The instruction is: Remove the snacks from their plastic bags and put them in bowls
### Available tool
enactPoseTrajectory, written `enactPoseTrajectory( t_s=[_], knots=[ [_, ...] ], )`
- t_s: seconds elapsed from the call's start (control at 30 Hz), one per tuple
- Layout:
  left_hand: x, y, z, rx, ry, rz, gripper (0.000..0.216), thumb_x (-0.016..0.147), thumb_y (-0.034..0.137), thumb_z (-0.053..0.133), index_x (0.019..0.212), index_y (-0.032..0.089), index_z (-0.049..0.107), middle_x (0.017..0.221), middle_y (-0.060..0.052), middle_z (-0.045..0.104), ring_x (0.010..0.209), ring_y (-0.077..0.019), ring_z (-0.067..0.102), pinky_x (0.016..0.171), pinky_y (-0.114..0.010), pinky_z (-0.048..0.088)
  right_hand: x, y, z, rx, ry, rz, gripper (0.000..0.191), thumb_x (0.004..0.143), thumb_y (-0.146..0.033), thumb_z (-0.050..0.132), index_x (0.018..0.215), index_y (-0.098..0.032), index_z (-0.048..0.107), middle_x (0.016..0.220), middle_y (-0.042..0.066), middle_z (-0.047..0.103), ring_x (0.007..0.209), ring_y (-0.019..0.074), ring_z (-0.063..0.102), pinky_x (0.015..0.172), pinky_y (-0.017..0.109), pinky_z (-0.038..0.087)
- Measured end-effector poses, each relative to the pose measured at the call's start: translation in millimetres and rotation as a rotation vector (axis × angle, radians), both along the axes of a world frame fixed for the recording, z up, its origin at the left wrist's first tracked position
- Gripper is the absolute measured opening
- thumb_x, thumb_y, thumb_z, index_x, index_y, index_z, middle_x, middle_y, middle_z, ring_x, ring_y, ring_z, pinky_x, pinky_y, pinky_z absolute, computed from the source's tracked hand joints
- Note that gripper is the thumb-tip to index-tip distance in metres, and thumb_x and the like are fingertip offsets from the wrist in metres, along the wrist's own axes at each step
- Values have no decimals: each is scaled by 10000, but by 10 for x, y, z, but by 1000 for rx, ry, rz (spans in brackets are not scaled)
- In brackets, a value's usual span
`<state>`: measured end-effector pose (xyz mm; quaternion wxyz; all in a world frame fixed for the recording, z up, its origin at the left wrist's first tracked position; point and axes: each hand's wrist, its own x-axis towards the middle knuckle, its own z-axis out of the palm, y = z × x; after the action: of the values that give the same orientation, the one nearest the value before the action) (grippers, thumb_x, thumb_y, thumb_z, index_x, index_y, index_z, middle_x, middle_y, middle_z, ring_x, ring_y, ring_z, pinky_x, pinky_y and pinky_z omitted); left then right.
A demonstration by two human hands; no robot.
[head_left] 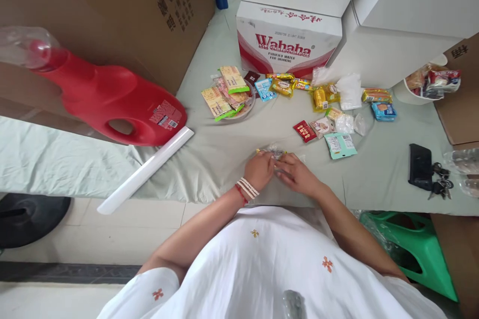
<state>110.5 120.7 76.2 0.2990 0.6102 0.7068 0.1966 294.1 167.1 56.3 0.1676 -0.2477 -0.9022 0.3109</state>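
Both hands meet over the cloth near the table's front edge. My left hand, with beaded bracelets at the wrist, is closed on a small clear, crinkly plastic packet with yellow at its edges. Fingers of my right hand are closed on the same packet from the other side. What is inside it is partly hidden by the fingers. Just beyond lie a red sachet, a beige packet and a mint-green packet. A round clear dish holds several wrapped snacks, farther off to the left.
A Wahaha water box stands at the back. Yellow snack packs lie before it. On the left are a red jug and a white strip overhanging the edge. A white tub, black phone and keys are right.
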Motion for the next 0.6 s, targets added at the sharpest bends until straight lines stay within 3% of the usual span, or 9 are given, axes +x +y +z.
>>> enactPoseTrajectory(
  t_s=[0.1, 0.17, 0.2, 0.3, 0.33, 0.43, 0.5, 0.6],
  knots=[
    [95, 10, -4, -70, 253, -100, 328, 1030, 210, 401, 1090, 207, 723, 1125, -107, 705, 821, -219, 683, 687, -325, 477, 135, -13, -44, -3, 99, -387, 332, 1046, -370, 472, 1296, -247, 653, 1176, 108, 639, 1133, 262, 567, 1025, 458, 485],
    [105, -10, 12, -96, 327, -111, 333, 1042, 229, 391, 1079, 230, 722, 1105, -94, 692, 784, -207, 666, 665, -323, 462, 208, -44, -118, 91, 27, -686, 378, 998, -433, 545, 1288, -217, 654, 1211, 145, 600, 1199, 309, 519, 1068, 526, 445],
    [100, -16, 22, -88, 349, -100, 320, 1044, 256, 406, 1062, 235, 725, 1098, -94, 684, 815, -215, 665, 685, -329, 467, 236, -62, -151, 130, -31, -761, 392, 963, -449, 589, 1253, -198, 671, 1224, 164, 578, 1236, 337, 482, 1087, 559, 418],
    [52, 9, 35, -1, 383, -4, 241, 986, 359, 576, 1151, 248, 711, 1197, -119, 650, 1081, -293, 625, 851, -396, 490, 291, -90, -159, 136, -141, -775, 249, 933, -391, 598, 1018, -190, 719, 1263, 186, 541, 1319, 369, 406, 1103, 561, 389],
    [29, 31, 33, 19, 380, 36, 329, 947, 380, 640, 1246, 248, 678, 1265, -134, 628, 1172, -318, 586, 912, -426, 483, 296, -82, -120, 113, -148, -771, 219, 941, -363, 573, 963, -195, 712, 1267, 183, 541, 1298, 356, 435, 1077, 530, 413],
    [-41, 114, 27, -10, 346, 50, 570, 886, 408, 716, 1411, 237, 576, 1389, -156, 573, 1280, -341, 514, 992, -477, 467, 226, -5, 93, -11, -175, -745, 210, 970, -335, 508, 978, -207, 674, 1127, 135, 616, 1009, 265, 594, 883, 397, 483],
    [-71, 166, 38, -58, 338, -28, 448, 895, 416, 698, 1304, 242, 650, 1359, -137, 593, 1263, -338, 521, 977, -475, 479, 83, 53, 244, -81, -231, -682, 199, 990, -325, 478, 989, -219, 647, 948, 71, 656, 814, 218, 596, 759, 333, 454],
    [-78, 206, 60, -103, 325, -115, 292, 910, 382, 662, 1163, 241, 701, 1219, -114, 648, 1161, -316, 565, 900, -427, 505, -239, 72, 344, -57, -320, -596, 198, 1002, -264, 448, 958, -217, 635, 871, 50, 667, 780, 210, 588, 701, 305, 407]
  ],
)
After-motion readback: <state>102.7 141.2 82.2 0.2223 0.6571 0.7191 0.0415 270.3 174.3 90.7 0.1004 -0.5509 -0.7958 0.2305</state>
